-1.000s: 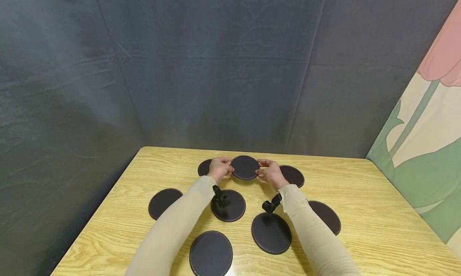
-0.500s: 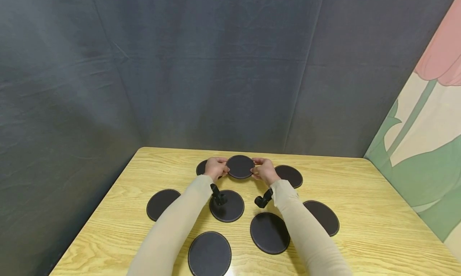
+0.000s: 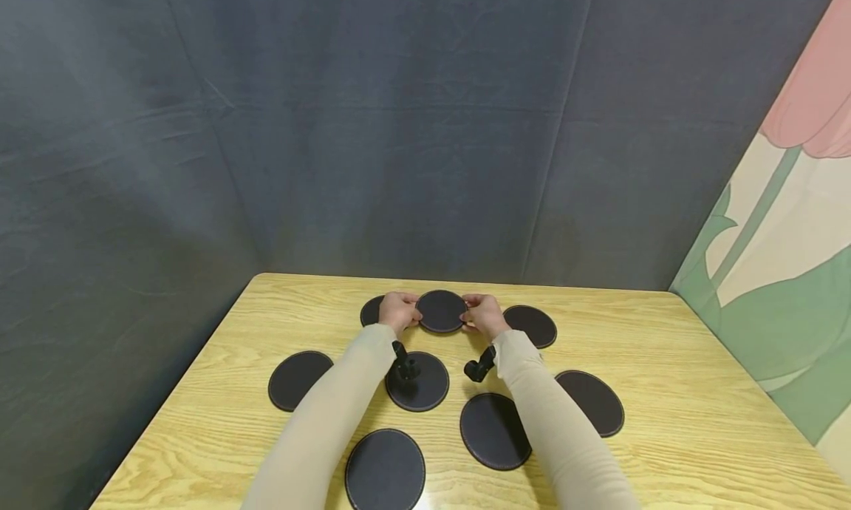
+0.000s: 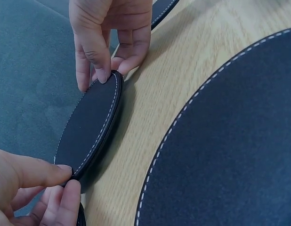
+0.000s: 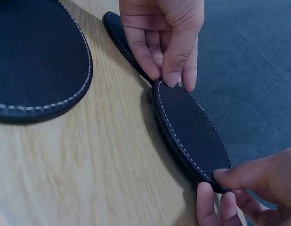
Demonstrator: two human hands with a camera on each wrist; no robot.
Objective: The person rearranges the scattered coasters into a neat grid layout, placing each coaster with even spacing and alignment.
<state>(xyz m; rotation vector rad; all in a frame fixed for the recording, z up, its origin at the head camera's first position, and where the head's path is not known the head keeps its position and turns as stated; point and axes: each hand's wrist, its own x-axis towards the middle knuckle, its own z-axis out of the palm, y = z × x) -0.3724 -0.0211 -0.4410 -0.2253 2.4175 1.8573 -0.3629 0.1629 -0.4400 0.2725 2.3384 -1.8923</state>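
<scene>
Both hands hold one round black coaster (image 3: 442, 311) with pale edge stitching, near the table's far edge. My left hand (image 3: 397, 312) pinches its left rim between thumb and fingers. On the opposite rim, my right hand (image 3: 485, 316) pinches in the same way. In the left wrist view the coaster (image 4: 91, 122) lies nearly flat, with a shadow beneath it; whether it touches the table I cannot tell. Partly hidden behind my left hand is another black coaster (image 3: 370, 312). To the right of my right hand lies a further coaster (image 3: 530, 326).
More matching coasters lie spread over the wooden table (image 3: 671, 392): one in the middle (image 3: 425, 392), one at left (image 3: 295, 381), one at right (image 3: 592, 403), and two nearer, the front-left coaster (image 3: 385, 469) and front-centre coaster (image 3: 492, 432). A dark curtain (image 3: 412, 162) hangs behind.
Both hands have shifted a little to the left with the held coaster, and it now sits slightly lower. The other coasters stay where they were on the table.
</scene>
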